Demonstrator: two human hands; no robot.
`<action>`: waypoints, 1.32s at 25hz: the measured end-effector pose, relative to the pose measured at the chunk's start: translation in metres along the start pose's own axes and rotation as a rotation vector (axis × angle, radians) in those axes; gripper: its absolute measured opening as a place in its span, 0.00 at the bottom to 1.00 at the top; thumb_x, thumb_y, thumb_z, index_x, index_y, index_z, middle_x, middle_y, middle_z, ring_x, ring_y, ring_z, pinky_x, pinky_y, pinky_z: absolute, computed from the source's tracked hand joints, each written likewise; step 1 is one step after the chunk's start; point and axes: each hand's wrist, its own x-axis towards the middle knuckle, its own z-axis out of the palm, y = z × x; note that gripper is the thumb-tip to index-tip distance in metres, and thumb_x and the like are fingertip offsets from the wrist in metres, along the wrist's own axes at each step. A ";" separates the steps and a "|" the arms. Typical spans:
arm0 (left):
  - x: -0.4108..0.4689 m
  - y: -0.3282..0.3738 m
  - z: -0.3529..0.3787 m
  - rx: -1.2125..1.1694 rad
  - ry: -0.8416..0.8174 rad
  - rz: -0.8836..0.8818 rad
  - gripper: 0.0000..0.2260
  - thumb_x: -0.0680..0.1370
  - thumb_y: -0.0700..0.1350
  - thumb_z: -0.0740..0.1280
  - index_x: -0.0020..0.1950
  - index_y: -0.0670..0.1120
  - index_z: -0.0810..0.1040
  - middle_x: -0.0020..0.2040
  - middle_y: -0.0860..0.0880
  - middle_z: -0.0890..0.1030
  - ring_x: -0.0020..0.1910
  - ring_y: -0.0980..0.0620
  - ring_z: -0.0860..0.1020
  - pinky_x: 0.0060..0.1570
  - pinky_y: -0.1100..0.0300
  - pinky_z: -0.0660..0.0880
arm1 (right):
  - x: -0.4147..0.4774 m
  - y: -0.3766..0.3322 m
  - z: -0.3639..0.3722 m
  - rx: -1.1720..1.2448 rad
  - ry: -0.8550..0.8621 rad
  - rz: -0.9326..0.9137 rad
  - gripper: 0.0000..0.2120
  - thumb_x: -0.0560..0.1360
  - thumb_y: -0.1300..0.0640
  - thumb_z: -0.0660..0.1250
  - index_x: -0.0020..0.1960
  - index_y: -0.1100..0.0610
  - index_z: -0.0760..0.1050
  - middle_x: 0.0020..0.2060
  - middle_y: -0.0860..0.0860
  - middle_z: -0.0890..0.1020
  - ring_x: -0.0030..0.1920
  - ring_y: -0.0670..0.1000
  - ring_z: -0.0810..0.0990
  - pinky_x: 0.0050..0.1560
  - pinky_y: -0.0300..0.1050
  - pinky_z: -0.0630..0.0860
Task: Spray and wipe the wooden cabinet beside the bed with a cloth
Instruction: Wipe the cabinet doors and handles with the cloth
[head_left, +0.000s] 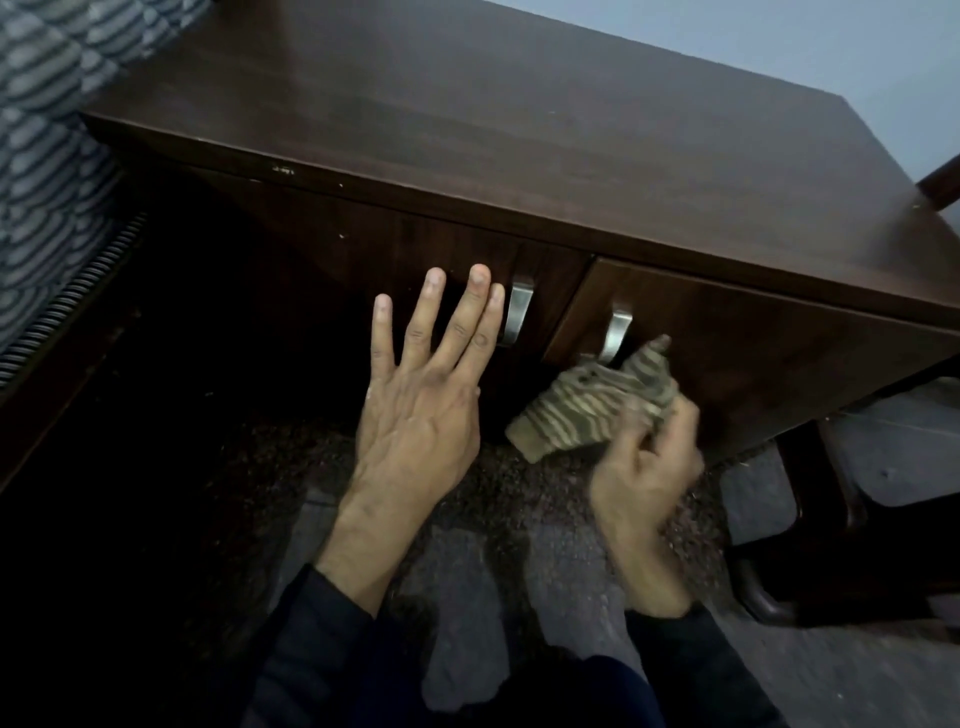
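The dark wooden cabinet (519, 135) fills the upper half of the view, with two front doors and a metal handle on each. My right hand (647, 467) grips a striped brown cloth (592, 402) and holds it against the right door (753, 353), just below its handle (617, 332). My left hand (423, 400) is empty, fingers spread, in front of the left door near its handle (517, 312). No spray bottle is in view.
A patterned grey bed cover (47, 145) hangs at the left beside the cabinet. A dark chair or stool frame (821, 525) stands on the mottled floor (519, 566) at the right. The wall is behind the cabinet.
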 end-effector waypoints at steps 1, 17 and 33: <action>0.000 0.001 0.000 -0.001 -0.001 -0.001 0.42 0.75 0.43 0.68 0.83 0.47 0.47 0.83 0.49 0.46 0.82 0.42 0.44 0.77 0.38 0.38 | -0.001 0.001 -0.007 0.031 0.051 0.060 0.11 0.79 0.59 0.62 0.59 0.58 0.77 0.48 0.50 0.79 0.49 0.46 0.77 0.50 0.39 0.74; 0.001 0.002 0.002 -0.042 -0.020 -0.009 0.41 0.75 0.43 0.67 0.83 0.46 0.47 0.83 0.49 0.45 0.82 0.42 0.44 0.77 0.38 0.39 | 0.071 0.000 -0.029 0.018 -0.726 0.046 0.21 0.78 0.69 0.65 0.51 0.42 0.80 0.47 0.36 0.85 0.48 0.36 0.82 0.48 0.31 0.76; 0.000 0.003 0.002 -0.026 -0.020 -0.012 0.42 0.75 0.43 0.67 0.83 0.46 0.46 0.83 0.50 0.42 0.81 0.43 0.42 0.77 0.38 0.39 | 0.043 -0.004 -0.043 -0.373 -0.357 -0.330 0.17 0.75 0.68 0.64 0.62 0.61 0.81 0.46 0.53 0.83 0.40 0.52 0.81 0.40 0.44 0.76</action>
